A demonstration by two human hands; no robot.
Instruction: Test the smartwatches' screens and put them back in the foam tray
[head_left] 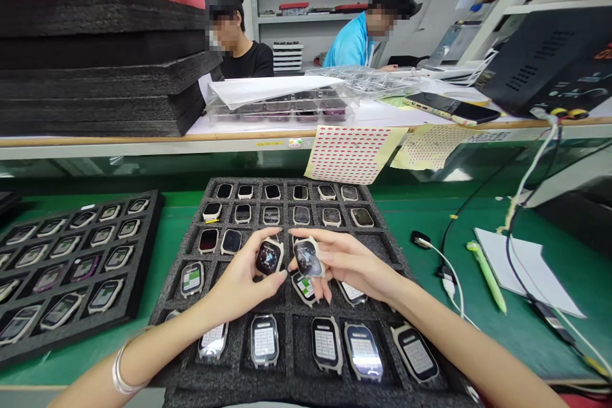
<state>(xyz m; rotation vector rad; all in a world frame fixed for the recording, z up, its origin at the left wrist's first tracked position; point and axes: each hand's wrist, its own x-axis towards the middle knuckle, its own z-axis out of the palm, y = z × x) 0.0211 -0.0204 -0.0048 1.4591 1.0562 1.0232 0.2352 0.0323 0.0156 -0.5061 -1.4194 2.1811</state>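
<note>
My left hand (255,268) grips a strapless smartwatch (268,257), its lit screen showing a dial. Close beside it, my right hand (342,261) holds a second smartwatch (307,257) between thumb and fingers, also with a lit dial. Both are raised above a black foam tray (220,277) with square compartments. Several watches lie in the tray. The far rows have dark screens, such as the corner watch (224,191). Nearer ones show white grids, like the front watch (264,340). My hands and forearms hide some compartments.
Another foam tray of watches (153,217) lies at left on the green bench. At right are a charging cable (454,274), a green pen (486,277) and white paper (526,268). Foam trays (95,70) are stacked on the shelf, near a phone (452,108). Two people sit beyond.
</note>
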